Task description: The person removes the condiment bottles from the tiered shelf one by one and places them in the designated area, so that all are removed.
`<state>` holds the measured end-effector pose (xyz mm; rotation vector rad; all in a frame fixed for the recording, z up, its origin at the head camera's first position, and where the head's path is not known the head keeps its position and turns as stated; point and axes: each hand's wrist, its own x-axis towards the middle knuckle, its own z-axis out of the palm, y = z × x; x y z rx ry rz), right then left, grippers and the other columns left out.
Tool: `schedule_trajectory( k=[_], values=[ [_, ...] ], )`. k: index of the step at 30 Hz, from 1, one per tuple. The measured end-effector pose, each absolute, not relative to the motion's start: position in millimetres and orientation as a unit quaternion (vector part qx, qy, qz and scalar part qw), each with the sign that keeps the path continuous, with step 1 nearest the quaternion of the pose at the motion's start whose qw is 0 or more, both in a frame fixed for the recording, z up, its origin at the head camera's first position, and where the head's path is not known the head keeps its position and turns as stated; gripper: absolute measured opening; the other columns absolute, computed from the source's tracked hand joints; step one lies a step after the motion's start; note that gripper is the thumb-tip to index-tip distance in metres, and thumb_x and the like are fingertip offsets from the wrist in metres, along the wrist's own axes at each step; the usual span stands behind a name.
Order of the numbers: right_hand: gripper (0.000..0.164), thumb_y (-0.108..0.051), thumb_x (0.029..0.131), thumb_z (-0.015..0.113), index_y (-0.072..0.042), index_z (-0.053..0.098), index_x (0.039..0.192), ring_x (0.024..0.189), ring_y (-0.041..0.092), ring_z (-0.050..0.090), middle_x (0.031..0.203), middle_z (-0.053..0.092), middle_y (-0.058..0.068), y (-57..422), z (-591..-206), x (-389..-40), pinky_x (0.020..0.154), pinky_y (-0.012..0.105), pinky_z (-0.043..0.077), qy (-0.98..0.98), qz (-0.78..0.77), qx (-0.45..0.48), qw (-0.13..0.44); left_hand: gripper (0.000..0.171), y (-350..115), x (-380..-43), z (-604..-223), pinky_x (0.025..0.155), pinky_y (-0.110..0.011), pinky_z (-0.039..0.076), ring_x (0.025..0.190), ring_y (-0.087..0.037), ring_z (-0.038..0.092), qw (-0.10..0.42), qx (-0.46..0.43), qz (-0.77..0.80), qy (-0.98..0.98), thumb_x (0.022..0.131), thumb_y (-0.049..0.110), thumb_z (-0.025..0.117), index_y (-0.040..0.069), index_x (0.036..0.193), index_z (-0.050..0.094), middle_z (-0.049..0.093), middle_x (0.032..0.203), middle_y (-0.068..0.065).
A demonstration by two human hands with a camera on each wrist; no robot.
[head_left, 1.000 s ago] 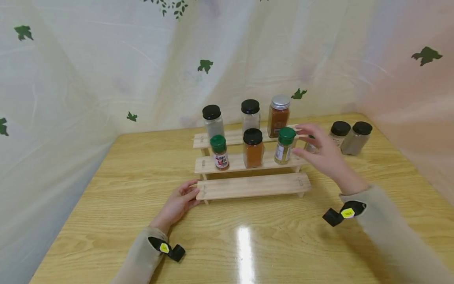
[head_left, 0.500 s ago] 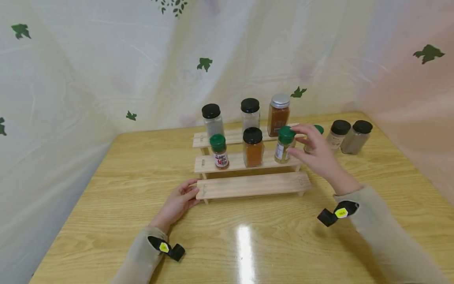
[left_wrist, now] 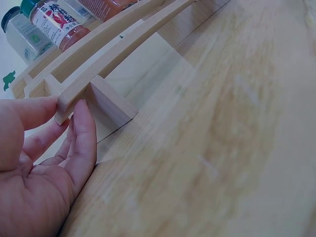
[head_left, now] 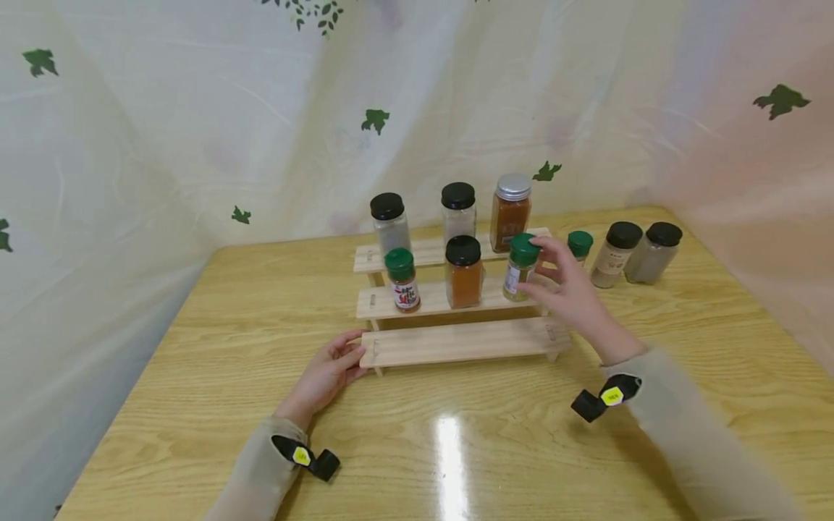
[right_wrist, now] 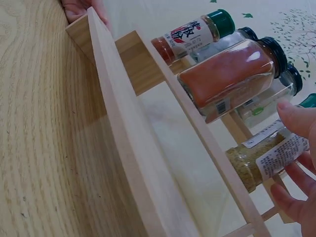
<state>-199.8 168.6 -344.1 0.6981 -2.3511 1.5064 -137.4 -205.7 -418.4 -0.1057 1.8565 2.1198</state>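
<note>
A three-step wooden spice rack [head_left: 456,345] stands on the table. My left hand [head_left: 331,370] pinches the left end of its lowest step between thumb and fingers, as the left wrist view shows closely. On the middle step, at the right, stands a green-capped spice jar [head_left: 512,281] with yellowish-green contents. My right hand [head_left: 572,291] holds this jar, the thumb [right_wrist: 295,118] on one side and curled fingers on the other. Left of it on that step are a black-capped jar of orange powder [head_left: 465,284] and a green-capped chili jar [head_left: 405,291].
Two black-capped jars and a silver-capped jar [head_left: 511,217] stand on the top step. On the table to the right are another green-capped jar [head_left: 579,244] and two black-capped jars, one [head_left: 611,262] labelled, the other [head_left: 651,259] grey. A patterned curtain [head_left: 274,123] hangs behind.
My right hand has moved left and taken hold of the green-capped jar on the middle step. The labelled table jar, partly hidden before, shows more fully. My left hand stays put.
</note>
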Motion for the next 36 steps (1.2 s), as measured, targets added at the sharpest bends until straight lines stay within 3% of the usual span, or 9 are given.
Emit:
schedule_trajectory(
  k=[5,9,15,18,23,25,36],
  values=[
    [0.067,0.011,0.078,0.069,-0.001,0.034,0.134,0.113,0.019,0.045,0.131,0.043,0.017,163,-349,-201,0.095,0.054,0.044,-0.819,0.513,0.215,0.143,0.047,-205,-137,-418,0.076,-0.018,0.052,0.087,-0.005,0.059,0.160,-0.041,0.741,0.650,0.099,0.002,0.040,-0.005,0.143,0.024,0.052,0.103,0.002],
    [0.067,0.011,0.079,0.068,-0.003,0.033,0.134,0.112,0.033,0.046,0.131,0.042,0.023,158,-352,-201,0.094,0.057,0.045,-0.825,0.509,0.196,0.152,0.047,-206,-137,-417,0.076,-0.018,0.052,0.087,-0.005,0.059,0.161,-0.042,0.739,0.653,0.099,0.002,0.041,-0.005,0.143,0.025,0.052,0.102,0.001],
    [0.070,0.008,0.082,0.066,-0.007,0.026,0.138,0.109,0.034,0.046,0.134,0.039,0.022,152,-357,-199,0.092,0.056,0.046,-0.826,0.508,0.188,0.155,0.048,-206,-136,-417,0.076,-0.018,0.052,0.087,-0.005,0.059,0.164,-0.043,0.742,0.648,0.099,0.002,0.040,-0.006,0.143,0.024,0.052,0.102,0.001],
    [0.072,0.007,0.082,0.067,-0.009,0.026,0.139,0.105,0.030,0.047,0.132,0.042,0.021,151,-361,-198,0.090,0.047,0.048,-0.827,0.504,0.188,0.164,0.048,-205,-135,-418,0.076,-0.018,0.052,0.086,-0.005,0.059,0.164,-0.044,0.744,0.646,0.099,0.002,0.041,-0.006,0.143,0.024,0.052,0.102,0.001],
    [0.072,0.004,0.083,0.067,-0.011,0.025,0.140,0.103,0.027,0.049,0.130,0.045,0.019,152,-362,-199,0.083,0.013,0.044,-0.828,0.499,0.189,0.170,0.048,-205,-136,-419,0.076,-0.018,0.052,0.086,-0.005,0.059,0.161,-0.039,0.743,0.648,0.099,0.002,0.040,-0.006,0.144,0.023,0.053,0.101,0.002],
    [0.072,0.004,0.084,0.067,-0.012,0.025,0.140,0.103,0.027,0.049,0.130,0.045,0.019,152,-362,-199,0.080,0.005,0.040,-0.827,0.501,0.191,0.171,0.048,-205,-136,-419,0.076,-0.018,0.052,0.087,-0.005,0.059,0.160,-0.038,0.743,0.649,0.099,0.002,0.040,-0.006,0.144,0.023,0.053,0.102,0.002],
    [0.071,0.003,0.084,0.067,-0.012,0.025,0.139,0.103,0.028,0.050,0.130,0.046,0.020,152,-362,-200,0.078,0.005,0.041,-0.824,0.507,0.191,0.169,0.048,-206,-137,-420,0.077,-0.018,0.052,0.087,-0.005,0.059,0.160,-0.030,0.742,0.650,0.100,0.002,0.040,-0.006,0.144,0.023,0.053,0.103,0.001]
  ],
)
